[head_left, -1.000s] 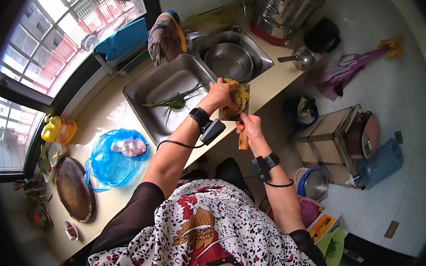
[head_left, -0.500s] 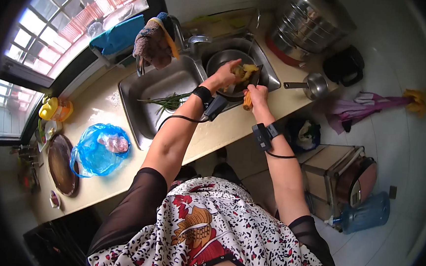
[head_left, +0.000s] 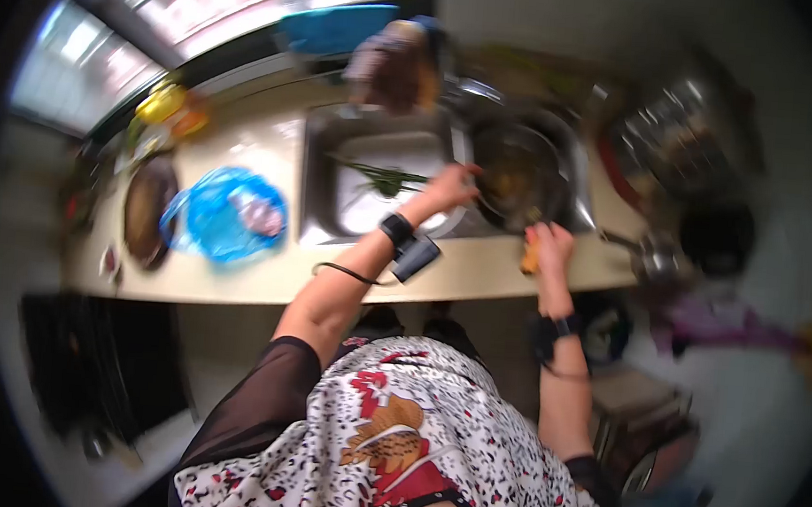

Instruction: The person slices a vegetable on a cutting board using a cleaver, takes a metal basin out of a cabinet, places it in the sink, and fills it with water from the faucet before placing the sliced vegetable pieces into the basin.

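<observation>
My right hand [head_left: 551, 249] is wrapped round the orange-brown wooden handle [head_left: 530, 253] of a knife, just in front of the right sink basin. The blade is blurred over the basin's edge. Yellowish pieces [head_left: 515, 181] lie in the metal pan [head_left: 491, 203] in that basin. Above the divider between the basins is my left hand [head_left: 451, 187], its fingers smeared by motion, with nothing visible in it. Long green stalks [head_left: 388, 179] lie in the left basin [head_left: 320, 200], left of my left hand.
On the counter [head_left: 234, 284] at left are a blue plastic bag [head_left: 225, 214] with pinkish contents, a brown round board [head_left: 151, 212] and a yellow container [head_left: 167, 108]. A cloth [head_left: 388, 69] hangs over the tap. A steamer [head_left: 673, 136] and small saucepan [head_left: 655, 259] stand at right.
The yellowish pieces have left my left hand and lie in the pan. My left hand has moved left, away from the knife. The whole view has turned, with the sink now more level.
</observation>
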`<state>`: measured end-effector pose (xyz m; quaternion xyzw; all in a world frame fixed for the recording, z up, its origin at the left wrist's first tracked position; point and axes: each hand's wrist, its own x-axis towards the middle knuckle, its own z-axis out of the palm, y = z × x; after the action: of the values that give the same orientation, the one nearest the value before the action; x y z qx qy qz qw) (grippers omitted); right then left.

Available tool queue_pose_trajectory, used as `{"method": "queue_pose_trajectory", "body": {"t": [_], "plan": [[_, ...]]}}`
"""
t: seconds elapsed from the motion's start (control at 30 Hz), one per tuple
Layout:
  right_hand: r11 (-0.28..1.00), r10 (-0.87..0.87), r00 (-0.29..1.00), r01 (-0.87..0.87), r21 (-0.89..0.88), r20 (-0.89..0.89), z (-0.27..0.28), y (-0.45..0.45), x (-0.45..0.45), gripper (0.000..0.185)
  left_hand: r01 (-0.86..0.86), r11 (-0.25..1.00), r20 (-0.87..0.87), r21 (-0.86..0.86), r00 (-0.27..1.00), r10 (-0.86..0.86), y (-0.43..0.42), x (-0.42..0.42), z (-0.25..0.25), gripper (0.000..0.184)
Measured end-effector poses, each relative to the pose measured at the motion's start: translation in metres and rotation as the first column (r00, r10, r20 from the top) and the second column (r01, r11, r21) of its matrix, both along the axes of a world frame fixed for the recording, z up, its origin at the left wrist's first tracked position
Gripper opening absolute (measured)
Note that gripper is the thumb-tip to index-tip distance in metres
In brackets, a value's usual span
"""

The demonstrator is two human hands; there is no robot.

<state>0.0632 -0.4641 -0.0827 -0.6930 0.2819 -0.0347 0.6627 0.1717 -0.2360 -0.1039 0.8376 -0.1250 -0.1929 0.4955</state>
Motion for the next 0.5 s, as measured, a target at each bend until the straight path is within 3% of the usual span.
{"method": "queue_pose_trajectory", "body": {"t": [0.03,0.07,0.1,0.17,0.23,0.3,0.5], "plan": [[0.981,0.052,0.999,-0.05,0.19,-0.007,0.014,0.009,-0.007,0.013,-0.011,1.0,0.11,-0.017,0.994,0.013,0.01,-0.012,0.003,0.047],[0.945,0.104,0.994,-0.09,0.315,-0.029,0.024,0.017,-0.013,0.009,-0.048,0.99,0.02,-0.131,0.999,0.051,0.024,-0.025,0.017,0.047],[0.939,0.126,0.991,-0.102,0.329,-0.053,0.027,0.027,-0.016,0.008,-0.023,0.989,0.188,-0.148,0.981,0.051,0.038,-0.034,0.018,0.046],[0.919,0.283,0.958,-0.255,0.301,-0.052,0.028,0.036,-0.026,0.01,-0.152,0.95,0.202,-0.271,0.956,0.211,0.065,-0.056,0.037,0.042],[0.887,0.361,0.933,-0.342,0.31,-0.003,0.041,0.061,-0.039,0.011,-0.248,0.93,0.188,-0.272,0.934,0.304,0.105,-0.076,0.058,0.037],[0.83,0.428,0.902,-0.419,0.368,0.06,0.047,0.085,-0.044,0.014,-0.349,0.894,0.339,-0.28,0.836,0.433,0.148,-0.092,0.073,0.029],[0.637,0.628,0.748,-0.654,0.408,0.217,0.092,0.191,-0.041,0.009,-0.712,0.598,0.195,-0.368,0.57,0.798,0.3,-0.141,0.084,0.014]]}}
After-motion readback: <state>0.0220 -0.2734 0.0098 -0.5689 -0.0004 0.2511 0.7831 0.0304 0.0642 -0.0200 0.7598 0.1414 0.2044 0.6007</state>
